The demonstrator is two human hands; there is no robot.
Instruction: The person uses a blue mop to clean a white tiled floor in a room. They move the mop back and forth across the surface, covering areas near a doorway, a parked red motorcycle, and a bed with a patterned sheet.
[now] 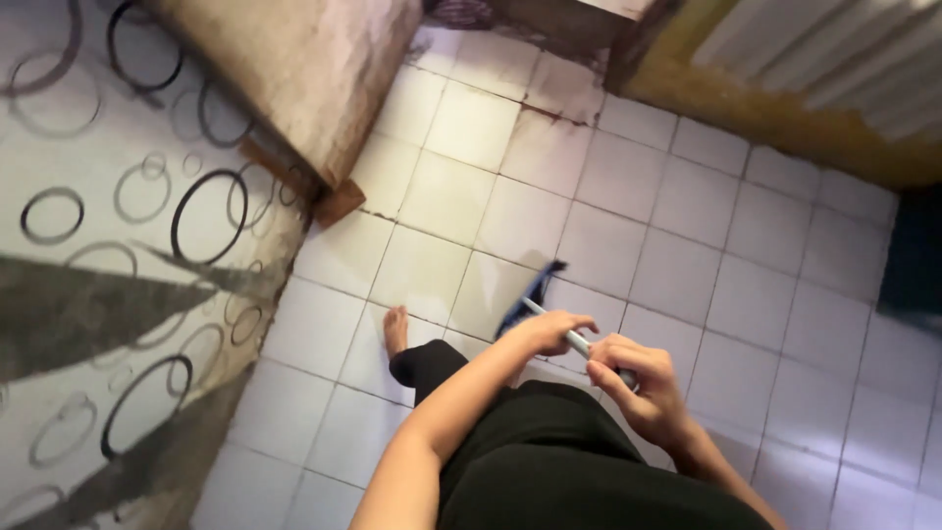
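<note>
I hold a mop with a thin silver handle (pixel 579 344) in both hands. My left hand (pixel 554 329) grips the handle lower down, closer to the head. My right hand (pixel 633 388) grips it higher up, nearer my body. The blue mop head (pixel 530 294) rests on the white tiled floor (pixel 706 216) in front of me. A wet sheen shows on the tiles beside the mop head. My bare foot (pixel 394 329) stands on a tile to the left, below my black trouser leg (pixel 432 365).
A bed or mattress with a white cover patterned with dark rings (pixel 118 245) fills the left side. A brown cushioned piece (pixel 304 69) juts out at the top. A yellow wall base (pixel 785 123) runs along the top right, and a dark mat (pixel 913 255) lies at the right edge.
</note>
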